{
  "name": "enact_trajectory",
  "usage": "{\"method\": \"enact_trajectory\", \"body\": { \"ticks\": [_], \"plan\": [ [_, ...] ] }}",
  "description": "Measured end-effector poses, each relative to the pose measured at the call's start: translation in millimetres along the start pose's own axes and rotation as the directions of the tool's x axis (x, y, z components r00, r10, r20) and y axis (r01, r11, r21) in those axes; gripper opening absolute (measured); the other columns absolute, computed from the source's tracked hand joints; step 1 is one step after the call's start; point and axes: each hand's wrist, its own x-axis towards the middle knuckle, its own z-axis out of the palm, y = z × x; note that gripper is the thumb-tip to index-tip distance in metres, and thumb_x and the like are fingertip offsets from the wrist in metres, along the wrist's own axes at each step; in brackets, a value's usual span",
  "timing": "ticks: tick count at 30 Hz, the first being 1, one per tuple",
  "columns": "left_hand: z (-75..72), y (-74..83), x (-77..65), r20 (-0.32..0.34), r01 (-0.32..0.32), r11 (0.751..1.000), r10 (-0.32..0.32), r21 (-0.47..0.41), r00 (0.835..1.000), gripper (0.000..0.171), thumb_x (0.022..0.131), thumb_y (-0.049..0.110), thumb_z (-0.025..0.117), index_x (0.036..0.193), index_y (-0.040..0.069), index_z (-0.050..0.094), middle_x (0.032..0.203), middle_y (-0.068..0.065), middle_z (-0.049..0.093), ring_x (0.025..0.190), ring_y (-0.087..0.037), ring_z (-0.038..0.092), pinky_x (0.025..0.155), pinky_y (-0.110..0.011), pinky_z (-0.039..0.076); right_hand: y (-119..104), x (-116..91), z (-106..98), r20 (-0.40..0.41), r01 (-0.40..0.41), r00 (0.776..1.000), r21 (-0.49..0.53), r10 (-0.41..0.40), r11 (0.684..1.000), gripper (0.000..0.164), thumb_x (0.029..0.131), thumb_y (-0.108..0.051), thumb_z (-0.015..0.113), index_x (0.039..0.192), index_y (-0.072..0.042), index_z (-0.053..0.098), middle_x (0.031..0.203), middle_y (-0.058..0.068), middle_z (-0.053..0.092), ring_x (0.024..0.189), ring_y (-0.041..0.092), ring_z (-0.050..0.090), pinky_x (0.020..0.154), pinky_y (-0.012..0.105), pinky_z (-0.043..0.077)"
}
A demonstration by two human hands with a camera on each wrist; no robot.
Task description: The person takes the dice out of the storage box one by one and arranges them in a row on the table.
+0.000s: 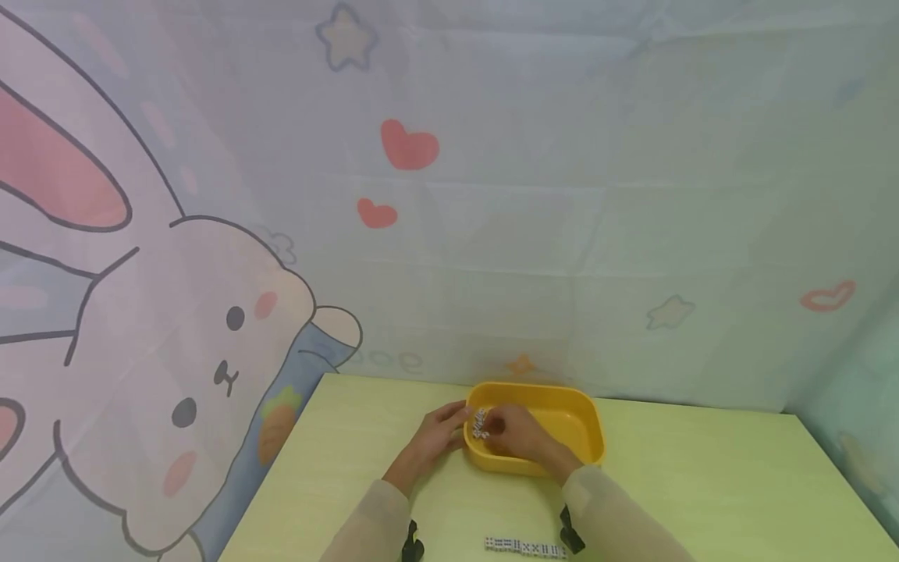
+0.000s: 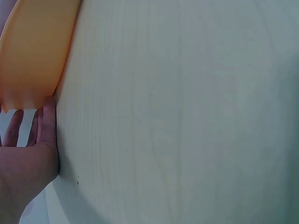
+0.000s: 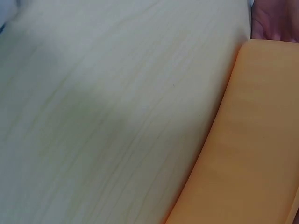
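Against the left end of a yellow plastic bin rests my left hand, its fingers stretched out along the outer wall. The left wrist view shows those fingers straight, touching the orange-looking bin wall. My right hand reaches inside the bin with fingers bent, thumb and forefinger pinching at a small white die. Beside the fingertips, several more white dice with dark dots lie at the bin's left end. The right wrist view has the bin's side but not the right hand's fingertips.
A row of several dice stands side by side on the pale wooden table, near the front edge. Behind the table hangs a printed cloth with a rabbit and hearts. The bin stands close to this cloth.
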Motion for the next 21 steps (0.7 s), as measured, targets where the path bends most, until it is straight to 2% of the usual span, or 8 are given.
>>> {"method": "enact_trajectory", "body": {
  "ticks": [6, 15, 21],
  "plan": [
    [2.8, -3.9, 2.9, -0.017, 0.023, 1.0, -0.024, -0.01, 1.0, 0.06, 0.11, 0.032, 0.062, 0.155, -0.004, 0.047, 0.151, -0.025, 0.055, 0.138, -0.04, 0.055, 0.102, -0.037, 0.06, 2.7, -1.6, 1.0, -0.004, 0.041, 0.999, -0.016, -0.041, 0.999, 0.013, 0.085, 0.003, 0.08, 0.095, -0.001, 0.073, 0.091, 0.008, 0.071, 0.084, 0.016, 0.06, 0.078, 0.036, 0.056],
    [6.0, -0.3, -0.2, -0.008, 0.008, 1.0, -0.008, -0.01, 1.0, 0.06, 0.111, 0.029, 0.061, 0.155, -0.007, 0.045, 0.152, -0.028, 0.052, 0.139, -0.043, 0.053, 0.105, -0.041, 0.059, 1.9, -10.5, -14.2, 0.041, -0.059, 0.997, -0.002, 0.059, 0.998, 0.011, 0.09, -0.009, 0.08, 0.095, -0.011, 0.07, 0.089, -0.005, 0.065, 0.083, 0.014, 0.059, 0.075, 0.033, 0.053],
    [1.1, -0.3, 1.7, -0.034, 0.017, 1.0, -0.017, 0.006, 0.999, 0.062, 0.11, 0.031, 0.062, 0.156, -0.005, 0.045, 0.152, -0.027, 0.052, 0.139, -0.042, 0.054, 0.104, -0.04, 0.059, -17.2, -19.6, -36.1, 0.04, 0.019, 0.999, -0.066, -0.016, 0.998, 0.006, 0.094, -0.008, 0.077, 0.095, -0.011, 0.073, 0.088, -0.009, 0.064, 0.082, 0.011, 0.057, 0.074, 0.03, 0.053]
  ]
}}
